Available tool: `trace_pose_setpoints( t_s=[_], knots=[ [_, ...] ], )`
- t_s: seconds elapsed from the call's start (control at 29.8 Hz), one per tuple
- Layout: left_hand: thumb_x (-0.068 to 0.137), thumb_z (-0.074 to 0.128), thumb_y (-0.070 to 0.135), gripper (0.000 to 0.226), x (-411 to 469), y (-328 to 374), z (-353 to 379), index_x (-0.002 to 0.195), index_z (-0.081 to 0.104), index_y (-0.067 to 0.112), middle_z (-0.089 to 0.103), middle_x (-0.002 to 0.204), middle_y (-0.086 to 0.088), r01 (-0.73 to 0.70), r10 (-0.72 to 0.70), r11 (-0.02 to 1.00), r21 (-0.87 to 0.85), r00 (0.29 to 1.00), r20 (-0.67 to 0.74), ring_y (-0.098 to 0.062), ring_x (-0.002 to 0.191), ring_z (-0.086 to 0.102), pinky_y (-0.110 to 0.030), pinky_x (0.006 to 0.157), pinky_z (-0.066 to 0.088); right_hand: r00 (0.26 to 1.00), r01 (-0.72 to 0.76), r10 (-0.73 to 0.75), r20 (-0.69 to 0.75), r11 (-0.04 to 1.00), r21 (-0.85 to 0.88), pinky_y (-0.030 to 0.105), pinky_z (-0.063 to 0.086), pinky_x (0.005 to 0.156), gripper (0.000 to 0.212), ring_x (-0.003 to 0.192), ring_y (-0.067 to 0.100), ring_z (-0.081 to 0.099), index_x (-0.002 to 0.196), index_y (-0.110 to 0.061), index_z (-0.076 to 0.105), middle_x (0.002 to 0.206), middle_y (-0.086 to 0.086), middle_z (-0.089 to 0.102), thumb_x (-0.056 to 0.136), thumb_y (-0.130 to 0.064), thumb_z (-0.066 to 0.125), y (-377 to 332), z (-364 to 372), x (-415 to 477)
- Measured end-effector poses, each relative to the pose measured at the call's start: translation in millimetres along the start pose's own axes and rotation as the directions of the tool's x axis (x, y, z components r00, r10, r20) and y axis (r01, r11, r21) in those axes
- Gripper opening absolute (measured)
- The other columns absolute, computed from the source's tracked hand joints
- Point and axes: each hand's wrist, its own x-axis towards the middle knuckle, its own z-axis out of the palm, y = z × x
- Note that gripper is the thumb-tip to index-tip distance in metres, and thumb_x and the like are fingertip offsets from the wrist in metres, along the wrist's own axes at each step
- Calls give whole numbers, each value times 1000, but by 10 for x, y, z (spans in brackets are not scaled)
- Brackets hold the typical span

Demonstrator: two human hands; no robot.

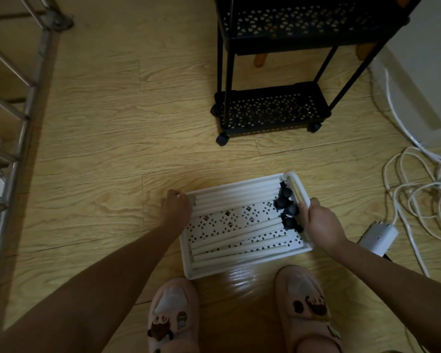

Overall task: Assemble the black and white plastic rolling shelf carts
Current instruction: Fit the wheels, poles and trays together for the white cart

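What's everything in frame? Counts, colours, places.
black cart: 1, black, standing on floor, upper right
white tray: 1, white, on floor at centre
tubes: several, white, lying in the tray
casters: about four, black, tray's right end
cables: tangle, white, floor at right
metal frame: 1, silver, left edge
slippers: 2, pink, bottom
left hand: 1, grips tray's left rim
right hand: 1, grips tray's right rim

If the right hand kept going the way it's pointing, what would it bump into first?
Probably the black caster wheels heaped just inside the end of the white tray that the right hand grips; depth is unclear.
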Motion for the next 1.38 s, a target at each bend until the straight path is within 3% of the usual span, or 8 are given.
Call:
trace_pose_setpoints(
  t_s=[0.1,0.2,0.44,0.57,0.77,1.01,1.14,1.38],
  knots=[
    [100,33,25,35,40,10,-13,126,47,7,50,127,-20,8,-10,999,40,999,32,-34,104,52,-35,75,38,1000,3,-3,-10,1000,6,30,38,37,31,44,21,53,99,-1,48,59,3,54,102,-28,32,14,12,7],
    [100,32,27,36,73,-14,-30,127,47,8,52,124,-21,15,-18,998,63,999,51,-35,103,54,-34,73,38,1000,-5,5,-2,1000,19,27,29,36,25,42,15,46,97,-3,46,55,-2,47,102,-25,33,-21,71,-36],
    [102,33,27,38,113,134,-117,130,42,3,54,123,-18,26,-45,993,115,986,162,-19,80,49,-24,48,33,999,-35,38,-28,994,106,34,40,39,22,45,23,51,97,-2,48,58,4,52,101,-21,37,-8,137,-51],
    [102,34,25,38,67,140,-105,130,43,1,54,124,-19,31,-41,996,85,992,119,-21,87,47,-27,64,35,997,-51,56,-49,994,97,32,40,41,22,46,22,50,98,-2,49,59,3,51,101,-21,37,-4,152,-50],
    [100,35,26,37,7,174,-87,126,47,2,56,121,-21,95,-98,994,52,994,43,-33,103,55,-30,71,35,992,-76,86,-91,991,109,39,45,42,30,48,31,54,98,3,49,63,14,56,101,-23,35,-22,185,-33],
    [100,37,24,33,19,157,-94,123,48,2,55,123,-19,65,-70,994,83,996,57,-34,105,56,-35,75,41,993,-112,114,-34,992,52,31,35,46,33,50,25,45,99,3,49,58,0,43,102,-26,34,-66,168,19],
    [101,34,27,36,30,100,-67,124,48,3,56,122,-21,46,-46,997,57,999,13,-34,105,54,-31,72,34,995,-89,94,-34,987,137,33,43,40,33,45,21,52,99,-2,49,57,2,51,101,-32,37,-39,167,-46],
    [102,34,27,37,74,39,-19,123,49,1,58,118,-22,8,-8,998,70,1000,-2,-35,100,58,-31,71,39,994,-104,80,72,874,474,34,49,56,29,66,20,63,108,-19,43,78,1,62,92,-38,58,-174,-200,285]
  ],
)
